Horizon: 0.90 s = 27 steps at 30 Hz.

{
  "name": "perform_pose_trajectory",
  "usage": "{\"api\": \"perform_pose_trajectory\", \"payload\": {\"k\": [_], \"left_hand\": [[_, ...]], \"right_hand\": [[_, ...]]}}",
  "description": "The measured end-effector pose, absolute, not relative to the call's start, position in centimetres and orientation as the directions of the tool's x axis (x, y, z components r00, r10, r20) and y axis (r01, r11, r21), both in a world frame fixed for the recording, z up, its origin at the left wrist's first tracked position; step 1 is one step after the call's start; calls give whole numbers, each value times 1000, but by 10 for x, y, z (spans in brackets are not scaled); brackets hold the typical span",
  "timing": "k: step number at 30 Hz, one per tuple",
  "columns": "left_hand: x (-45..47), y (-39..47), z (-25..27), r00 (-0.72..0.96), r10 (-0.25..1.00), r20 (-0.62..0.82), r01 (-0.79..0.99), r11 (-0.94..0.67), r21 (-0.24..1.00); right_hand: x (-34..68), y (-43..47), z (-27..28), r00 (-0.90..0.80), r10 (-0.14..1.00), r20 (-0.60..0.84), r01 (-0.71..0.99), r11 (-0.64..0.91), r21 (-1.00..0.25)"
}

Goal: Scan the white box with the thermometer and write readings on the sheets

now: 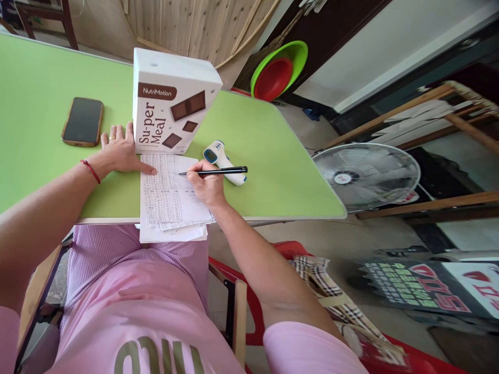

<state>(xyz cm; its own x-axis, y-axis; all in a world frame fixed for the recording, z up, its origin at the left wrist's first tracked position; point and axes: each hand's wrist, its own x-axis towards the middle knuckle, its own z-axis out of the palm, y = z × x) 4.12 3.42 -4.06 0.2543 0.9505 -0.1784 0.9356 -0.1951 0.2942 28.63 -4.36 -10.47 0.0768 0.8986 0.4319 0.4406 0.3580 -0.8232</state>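
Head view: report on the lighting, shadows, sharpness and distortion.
In the head view, light is soft, with a faint shadow on the table near the left hand; in the head view's middle, the box's large print is sharp, but writing on the papers is too fine to read; at the head view's right, the fan and sign look stretched and tilted.
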Motion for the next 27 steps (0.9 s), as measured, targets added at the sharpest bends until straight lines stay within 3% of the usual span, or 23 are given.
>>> {"api": "perform_pose_trajectory", "payload": {"k": [27], "left_hand": [[39, 38, -44, 263, 950, -170, 929, -202, 309]], "right_hand": [[288, -43, -106, 123, 897, 425, 424, 340, -839]]}}
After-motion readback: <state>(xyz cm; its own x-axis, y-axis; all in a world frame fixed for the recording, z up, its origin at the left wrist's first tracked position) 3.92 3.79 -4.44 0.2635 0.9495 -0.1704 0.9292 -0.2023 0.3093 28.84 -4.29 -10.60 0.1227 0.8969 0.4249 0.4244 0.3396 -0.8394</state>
